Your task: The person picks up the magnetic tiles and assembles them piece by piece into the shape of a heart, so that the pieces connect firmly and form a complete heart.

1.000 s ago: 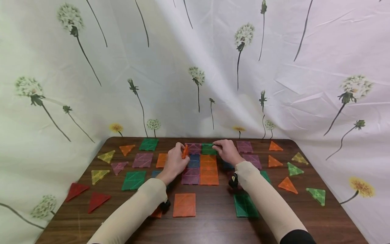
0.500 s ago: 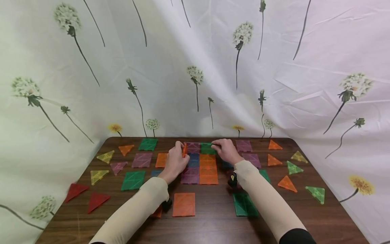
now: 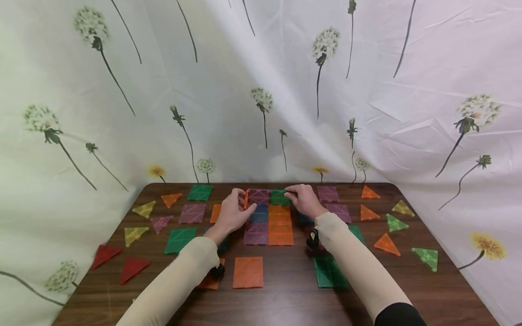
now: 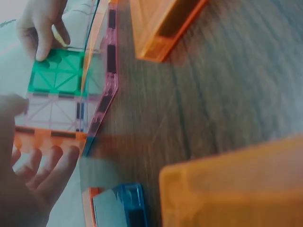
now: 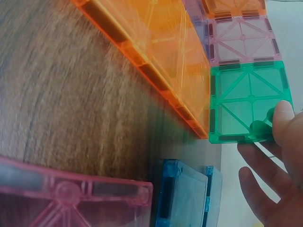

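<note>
A green square magnetic tile [image 5: 232, 82] stands upright at the back of a flat block of tiles, and my right hand [image 3: 306, 201] pinches its outer side between thumb and fingers. Edge to edge with it stands a purple square tile [image 5: 243, 40]. At the purple tile's left end, an orange square tile [image 3: 246, 199] stands on edge, turned toward me. My left hand [image 3: 231, 213] rests its fairly straight fingers against the orange tile's outer face, thumb spread apart. The flat block holds blue [image 3: 259, 216], purple [image 3: 256, 234] and orange tiles [image 3: 280, 226].
Loose square tiles lie around the block on the wooden table [image 3: 285, 303], including an orange square [image 3: 248, 272] and a green square [image 3: 329, 272] in front. Triangles line both sides, such as a red triangle [image 3: 134, 269] and a lime triangle [image 3: 426, 258]. A flowered curtain [image 3: 228, 90] hangs behind.
The orange tile has turned from tilted to upright against the purple tile's end. My left hand has loosened its pinch, its thumb spreading away. My right hand stays at the green tile.
</note>
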### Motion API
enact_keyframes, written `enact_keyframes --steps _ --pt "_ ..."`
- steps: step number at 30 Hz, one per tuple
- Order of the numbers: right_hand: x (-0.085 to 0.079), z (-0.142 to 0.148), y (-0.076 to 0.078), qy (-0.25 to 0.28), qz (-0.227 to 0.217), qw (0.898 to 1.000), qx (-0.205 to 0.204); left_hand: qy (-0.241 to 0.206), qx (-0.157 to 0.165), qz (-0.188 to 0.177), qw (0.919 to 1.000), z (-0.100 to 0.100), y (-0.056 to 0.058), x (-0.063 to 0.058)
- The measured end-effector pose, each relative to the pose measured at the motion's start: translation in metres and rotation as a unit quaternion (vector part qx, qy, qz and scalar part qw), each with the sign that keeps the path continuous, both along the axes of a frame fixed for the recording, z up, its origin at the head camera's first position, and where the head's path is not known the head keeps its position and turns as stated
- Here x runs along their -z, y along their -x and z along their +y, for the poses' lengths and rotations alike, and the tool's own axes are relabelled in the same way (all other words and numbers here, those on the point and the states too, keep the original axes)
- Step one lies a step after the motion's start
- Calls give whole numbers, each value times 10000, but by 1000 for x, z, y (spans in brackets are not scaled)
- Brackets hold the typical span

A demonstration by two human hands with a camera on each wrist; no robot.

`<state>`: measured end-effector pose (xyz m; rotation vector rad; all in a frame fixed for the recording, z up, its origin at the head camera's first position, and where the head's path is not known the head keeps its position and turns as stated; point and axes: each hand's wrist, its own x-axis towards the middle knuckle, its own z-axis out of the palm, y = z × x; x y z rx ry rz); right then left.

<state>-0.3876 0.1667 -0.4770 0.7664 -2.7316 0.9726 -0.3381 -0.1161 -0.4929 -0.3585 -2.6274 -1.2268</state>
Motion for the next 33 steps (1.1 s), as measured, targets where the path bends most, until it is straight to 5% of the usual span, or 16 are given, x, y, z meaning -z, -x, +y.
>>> enact_keyframes --steps 8,14,20,33 --pt "-3 1 2 -81 -107 9999 47 -254 520 -67 9983 -8 3 -5" --pt "-8 11 4 -191 -243 9994 -176 -323 639 -441 9965 -14 2 -4" --pt "-13 41 8 -362 -100 9992 115 -477 699 -642 9943 -19 1 -7" --pt "10 59 29 -1522 -9 9880 277 -704 666 -865 9915 -20 -1 -2"
